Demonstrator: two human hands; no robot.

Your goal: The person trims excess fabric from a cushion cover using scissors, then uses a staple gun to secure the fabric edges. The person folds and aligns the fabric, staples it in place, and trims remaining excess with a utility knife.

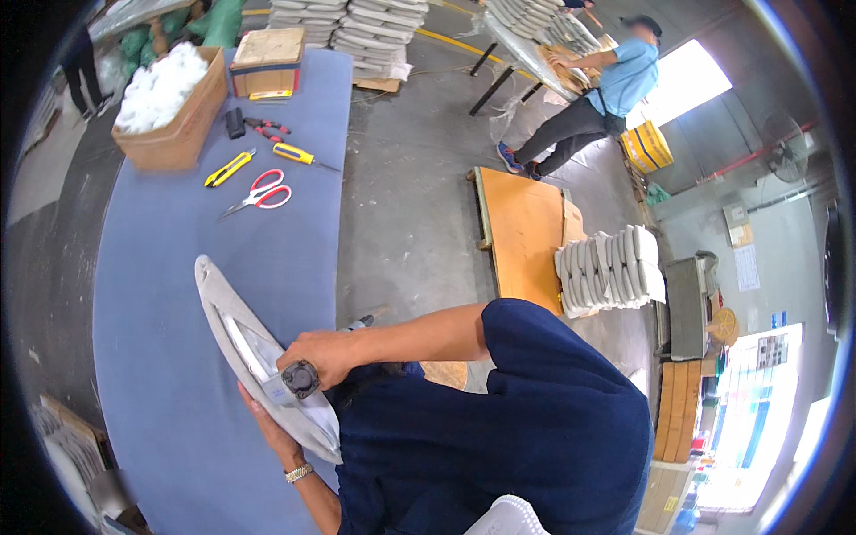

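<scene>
Had the grey padded piece [234,349] at the near right part of the blue surface [169,357], with its near end close against the navy shirt [499,428]. Had the right grip [323,358] closed around a dark round-ended tool [300,379], above the pale middle of the piece; could not see the working tip, so could not tell about contact. Had the left grip [268,428] at the left edge of the piece, with part of the fingers hidden from view; could not tell between firm grasp and simple support. For doing this step well, probably needed steady counter-support from the left, a tool held square to the work, and left fingertips placed well away from under its tip. Probably needed also small, even pressure, without bending of the padded rim. Had the scissors [253,199], the yellow cutter [230,169] and the screwdriver [292,153] at the far part of the surface, well apart from the piece.
</scene>
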